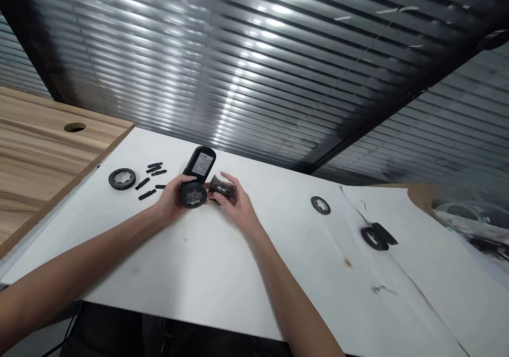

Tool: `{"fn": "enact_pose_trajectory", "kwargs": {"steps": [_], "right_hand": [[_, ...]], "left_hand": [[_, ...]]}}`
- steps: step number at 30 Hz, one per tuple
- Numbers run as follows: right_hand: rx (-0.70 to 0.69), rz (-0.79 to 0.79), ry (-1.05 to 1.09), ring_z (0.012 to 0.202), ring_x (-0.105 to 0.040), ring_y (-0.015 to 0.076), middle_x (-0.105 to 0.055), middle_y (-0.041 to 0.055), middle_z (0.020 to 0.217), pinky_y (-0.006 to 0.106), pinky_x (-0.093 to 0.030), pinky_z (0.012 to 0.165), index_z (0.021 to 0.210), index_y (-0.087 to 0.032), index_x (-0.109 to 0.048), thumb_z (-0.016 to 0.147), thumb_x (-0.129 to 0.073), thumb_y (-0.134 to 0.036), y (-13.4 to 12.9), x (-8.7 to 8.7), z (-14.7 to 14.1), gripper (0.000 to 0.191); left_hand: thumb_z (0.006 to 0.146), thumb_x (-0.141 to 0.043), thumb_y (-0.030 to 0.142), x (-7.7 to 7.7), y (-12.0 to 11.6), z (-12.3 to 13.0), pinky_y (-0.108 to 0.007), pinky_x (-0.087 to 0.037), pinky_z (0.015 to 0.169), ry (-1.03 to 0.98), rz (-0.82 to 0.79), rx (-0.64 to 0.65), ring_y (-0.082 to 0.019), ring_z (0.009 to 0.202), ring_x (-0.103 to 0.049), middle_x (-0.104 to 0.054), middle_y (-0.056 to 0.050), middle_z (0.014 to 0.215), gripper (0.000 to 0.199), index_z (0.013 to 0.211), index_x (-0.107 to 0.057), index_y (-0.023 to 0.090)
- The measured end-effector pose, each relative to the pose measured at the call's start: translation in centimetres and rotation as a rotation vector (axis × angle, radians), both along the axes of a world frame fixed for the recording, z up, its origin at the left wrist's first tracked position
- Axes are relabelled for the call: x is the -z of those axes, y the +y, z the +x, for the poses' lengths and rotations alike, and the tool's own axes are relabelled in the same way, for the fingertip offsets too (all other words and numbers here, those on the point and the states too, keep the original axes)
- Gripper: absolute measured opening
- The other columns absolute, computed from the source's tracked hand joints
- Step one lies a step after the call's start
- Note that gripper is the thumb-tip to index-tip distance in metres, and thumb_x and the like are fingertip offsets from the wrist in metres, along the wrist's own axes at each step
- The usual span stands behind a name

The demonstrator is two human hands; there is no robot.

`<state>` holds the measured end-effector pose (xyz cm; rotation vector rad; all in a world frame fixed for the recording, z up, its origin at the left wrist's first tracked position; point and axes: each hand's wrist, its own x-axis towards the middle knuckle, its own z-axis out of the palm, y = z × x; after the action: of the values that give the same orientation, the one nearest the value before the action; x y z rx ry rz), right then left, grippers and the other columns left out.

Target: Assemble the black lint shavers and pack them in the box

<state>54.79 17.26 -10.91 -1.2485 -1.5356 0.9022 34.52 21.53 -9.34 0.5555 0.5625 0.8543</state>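
Gripping a black device [202,167] in the left hand [172,200], with thumb laid across its front just above the round mesh head [193,196] and fingers wrapped behind. Pinching a smoky, see-through cup [222,189] between thumb and fingers of the right hand [239,204], just beside the mesh head. Cannot tell for sure whether touching it. Holding device and cup above the counter [222,277], near its far edge, with the label [202,164] on the device facing up.

To the left, lying near the left hand, several small black strips [142,183], some bunched together, some apart. Farther left, a thick black ring [112,181] with a notched inner edge. Well to the right of both hands, a thinner ring [314,203], lying flat. Beyond it, a dark ring [376,245] up against a flat black plate [386,233]. Farther back, a thin bent piece [363,205], too small to make out well. At the right edge, clear plastic [461,211], blurred. At the left, a wooden top [47,150] with a round hole [75,127]. Behind everything, grey slatted blinds [191,70], catching streaks of light.
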Motion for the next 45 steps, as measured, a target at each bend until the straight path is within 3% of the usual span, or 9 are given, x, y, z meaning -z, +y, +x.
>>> {"fn": "enact_pose_trajectory", "kwargs": {"steps": [4, 8, 11, 13, 20, 26, 32, 38, 45], "right_hand": [[0.039, -0.066, -0.015, 0.104, -0.074, 0.0321, -0.08, 0.0097, 0.109, 0.044, -0.06, 0.091, 0.105, -0.02, -0.076, 0.095, -0.066, -0.07, 0.5, 0.1, 0.2, 0.052], [0.211, -0.004, 0.128, 0.075, -0.073, 0.0257, -0.076, 0.0053, 0.084, 0.038, -0.061, 0.071, 0.107, -0.023, -0.066, 0.091, -0.068, -0.076, 0.6, 0.2, 0.2, 0.056], [0.234, -0.082, 0.252, 0.046, -0.058, 0.0184, -0.059, -0.0048, 0.058, 0.031, -0.048, 0.045, 0.107, -0.026, -0.057, 0.087, -0.066, -0.083, 0.7, 0.2, 0.3, 0.061], [0.229, -0.129, 0.289, 0.039, -0.049, 0.0151, -0.05, -0.0081, 0.052, 0.027, -0.036, 0.038, 0.102, -0.028, -0.055, 0.085, -0.067, -0.086, 0.8, 0.2, 0.3, 0.062], [0.181, -0.107, 0.509, 0.04, -0.04, 0.007, -0.074, 0.0054, 0.097, 0.026, -0.025, 0.034, 0.097, -0.024, -0.064, 0.074, -0.069, -0.092, 1.7, -0.4, 0.8, 0.072], [0.09, -0.103, 0.708, 0.052, -0.05, 0.0144, -0.076, 0.009, 0.111, 0.029, -0.038, 0.04, 0.11, -0.029, -0.07, 0.09, -0.042, -0.092, 1.1, -0.9, 1.5, 0.072], [0.199, -0.232, 1.005, 0.052, -0.045, 0.0136, -0.075, 0.0048, 0.1, 0.025, -0.04, 0.043, 0.114, -0.033, -0.068, 0.108, -0.035, -0.068, 1.0, -2.0, 1.2, 0.048], [0.205, -0.224, 0.95, 0.049, -0.04, 0.0093, -0.07, 0.0024, 0.093, 0.024, -0.038, 0.044, 0.098, -0.027, -0.067, 0.101, -0.056, -0.069, 1.4, -1.9, 0.9, 0.044], [0.2, -0.183, 0.872, 0.047, -0.038, 0.0076, -0.067, 0.0001, 0.087, 0.024, -0.036, 0.043, 0.093, -0.025, -0.063, 0.094, -0.063, -0.076, 1.7, -1.4, 1.1, 0.051]], "left_hand": [[0.079, -0.072, 0.027, -0.5, -0.2, 0.0, -0.037, -0.065, 0.078, 0.004, -0.03, -0.026, -0.035, 0.102, -0.079, -0.078, -0.019, 0.118, 0.029, 0.103, -0.075, 0.011], [0.083, -0.07, 0.03, -0.4, -0.2, 0.0, -0.041, -0.065, 0.081, 0.003, -0.04, -0.032, -0.033, 0.092, -0.08, -0.078, -0.02, 0.115, 0.035, 0.109, -0.074, 0.007], [0.086, -0.07, 0.037, -0.3, 0.0, -0.1, -0.043, -0.065, 0.081, -0.008, -0.039, 0.015, -0.031, 0.083, -0.079, -0.079, -0.02, 0.107, 0.038, 0.109, -0.073, 0.008], [0.088, -0.069, 0.041, -0.2, 0.1, -0.2, -0.043, -0.065, 0.078, -0.009, -0.034, 0.053, -0.03, 0.078, -0.077, -0.079, -0.02, 0.103, 0.04, 0.11, -0.072, 0.008], [0.094, -0.057, 0.039, -0.4, 0.0, 0.0, -0.043, -0.064, 0.073, -0.016, -0.105, 0.052, -0.029, 0.072, -0.074, -0.078, -0.021, 0.092, 0.047, 0.12, -0.07, 0.003], [0.095, -0.048, 0.034, -0.9, -0.1, 0.1, -0.042, -0.062, 0.07, -0.008, -0.112, 0.082, -0.03, 0.067, -0.073, -0.077, -0.022, 0.088, 0.045, 0.12, -0.068, 0.001], [0.099, -0.039, 0.028, -1.3, -0.3, 0.2, -0.041, -0.062, 0.067, -0.03, -0.13, 0.12, -0.028, 0.065, -0.072, -0.076, -0.024, 0.092, 0.044, 0.117, -0.066, -0.001], [0.104, -0.035, 0.03, -1.1, -0.2, 0.2, -0.039, -0.062, 0.068, -0.032, -0.083, 0.172, -0.03, 0.068, -0.075, -0.076, -0.024, 0.091, 0.045, 0.109, -0.069, 0.002], [0.105, -0.03, 0.034, 0.2, 0.4, 0.0, -0.039, -0.061, 0.069, -0.083, -0.044, 0.234, -0.029, 0.068, -0.075, -0.076, -0.025, 0.086, 0.055, 0.1, -0.074, 0.002]]}}
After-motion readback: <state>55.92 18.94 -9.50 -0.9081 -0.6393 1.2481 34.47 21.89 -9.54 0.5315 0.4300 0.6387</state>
